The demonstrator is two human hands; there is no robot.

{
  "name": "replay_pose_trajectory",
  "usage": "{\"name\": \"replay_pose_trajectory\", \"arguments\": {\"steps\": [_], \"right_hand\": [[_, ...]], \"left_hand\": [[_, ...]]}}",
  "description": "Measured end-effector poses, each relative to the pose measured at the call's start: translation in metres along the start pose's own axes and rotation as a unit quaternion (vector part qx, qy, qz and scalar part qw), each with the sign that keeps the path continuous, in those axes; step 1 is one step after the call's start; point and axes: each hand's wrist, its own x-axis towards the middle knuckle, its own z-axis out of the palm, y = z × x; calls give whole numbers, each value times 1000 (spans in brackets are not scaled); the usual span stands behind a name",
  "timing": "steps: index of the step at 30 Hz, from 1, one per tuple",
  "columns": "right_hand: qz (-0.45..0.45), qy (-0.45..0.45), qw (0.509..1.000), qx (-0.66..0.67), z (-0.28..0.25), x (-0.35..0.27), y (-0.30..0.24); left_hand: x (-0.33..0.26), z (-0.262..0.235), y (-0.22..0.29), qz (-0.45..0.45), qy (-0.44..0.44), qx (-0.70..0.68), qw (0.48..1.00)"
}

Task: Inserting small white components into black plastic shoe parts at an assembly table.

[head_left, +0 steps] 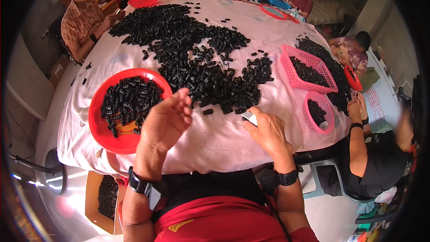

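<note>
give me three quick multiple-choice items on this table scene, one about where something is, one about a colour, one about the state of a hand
1. Where is the red round tray of black pieces?
A. by the left hand
B. by the right hand
C. on the floor

2. What colour is the rectangular basket on the table?
A. blue
B. pink
C. green

3. How is the left hand?
A. clenched in a fist
B. flat on the cloth
C. raised, fingers loosely open

Answers:
1. A, the tray lies on the pink cloth just left of that hand.
2. B, its mesh walls are pink.
3. C, it is lifted near the tray while the right hand pinches a small pale thing.
</note>
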Motion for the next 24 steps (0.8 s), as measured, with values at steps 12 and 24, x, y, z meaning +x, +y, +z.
{"name": "replay_pose_trajectory", "arguments": {"steps": [12, 24], "right_hand": [[-6, 63, 974, 216, 2, 1, -10], [-123, 63, 940, 313, -21, -15, -46]], "left_hand": [[0, 9, -42, -106, -53, 212, 970], [-3, 13, -42, -125, -130, 119, 976]]}}
